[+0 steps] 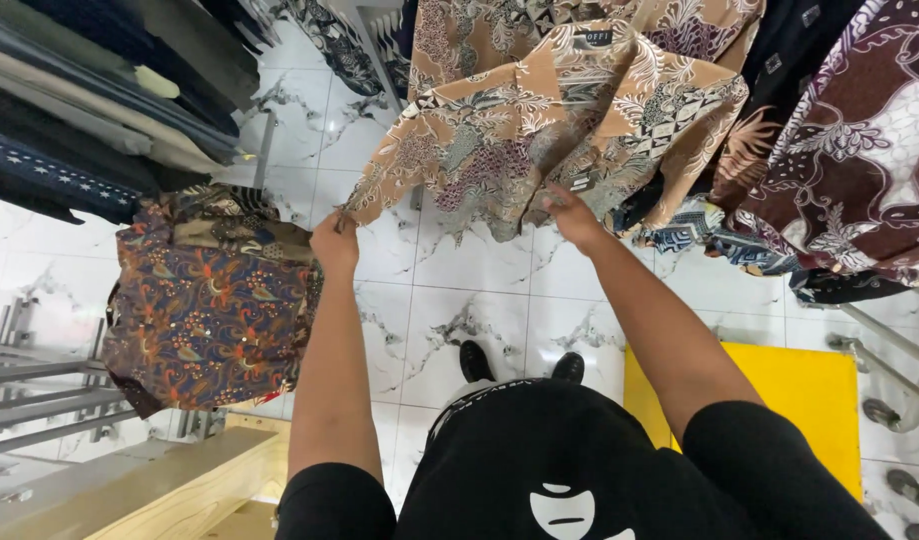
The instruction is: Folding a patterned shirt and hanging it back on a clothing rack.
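We look down past a black top [549, 470] and two black shoes [476, 358] on white marbled floor tiles [439, 290], a yellow panel [809, 400] to the right and a wooden ledge [179, 480] to the left. Our left hand [336, 243] is closed, pinching the sleeve edge of a tan patterned batik shirt [539, 120]; our right hand [571, 213] grips the shirt's lower hem, fingers curled shut on the cloth. The shirt hangs spread between both hands above the floor. Left of it lies a dark blue and orange batik shirt [204, 310]. Beyond, maroon patterned garments [849, 150] hang at right, dark clothes [89, 110] at left.
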